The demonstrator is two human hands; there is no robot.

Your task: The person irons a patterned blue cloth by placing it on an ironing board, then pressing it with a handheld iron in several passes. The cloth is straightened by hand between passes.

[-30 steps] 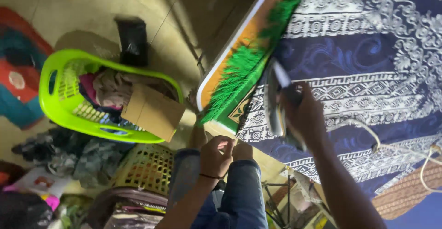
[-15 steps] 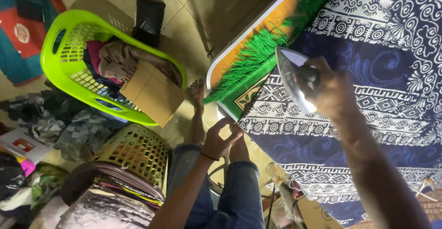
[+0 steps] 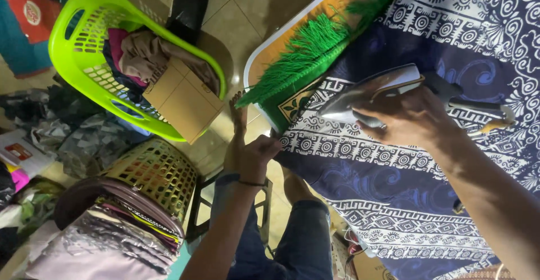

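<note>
Your right hand [image 3: 413,119] grips the iron [image 3: 371,94] over the patterned cloth [image 3: 394,184], most of it unpressed, while your left hand [image 3: 250,156] pinches its near edge.

The right hand [image 3: 413,119] covers the handle of the silver-soled clothes iron [image 3: 371,97], the blue-and-white patterned cloth [image 3: 394,190] runs past the right and bottom edges, and the bright green plastic laundry basket [image 3: 73,49] hides its lower clothes.
</note>
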